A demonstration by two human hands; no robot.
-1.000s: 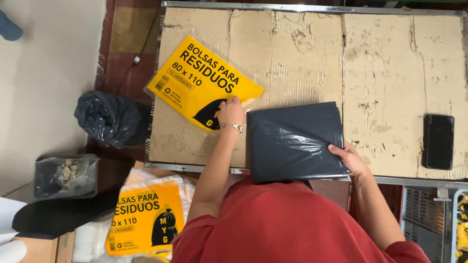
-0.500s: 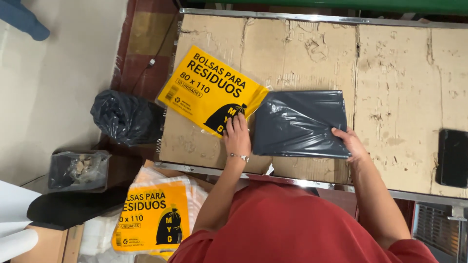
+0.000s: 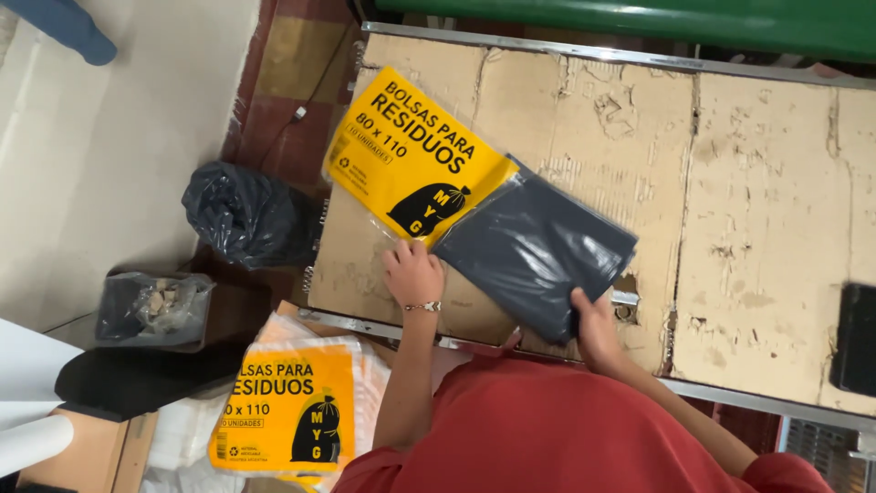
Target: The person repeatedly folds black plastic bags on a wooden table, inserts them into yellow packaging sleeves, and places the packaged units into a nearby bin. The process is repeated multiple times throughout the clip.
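Starting at the far left, a knotted black bag sits on the floor, with a pile of spare yellow packets at its 5 o'clock. On the cardboard-covered surface lies a flat yellow packet. The left hand rests at the packet's 6 o'clock, fingers spread flat and pressing its near edge down, gripping nothing. At the packet's 4 o'clock lies a folded stack of dark grey bags, its far corner touching or just tucked under the packet's edge; which one, I cannot tell. The right hand is closed on the stack's near corner at 5 o'clock. The step in hand looks like feeding the stack into the packet. Going further would call for the packet to be kept pinned and the stack pushed toward 10 o'clock. A dark phone lies at the far right.
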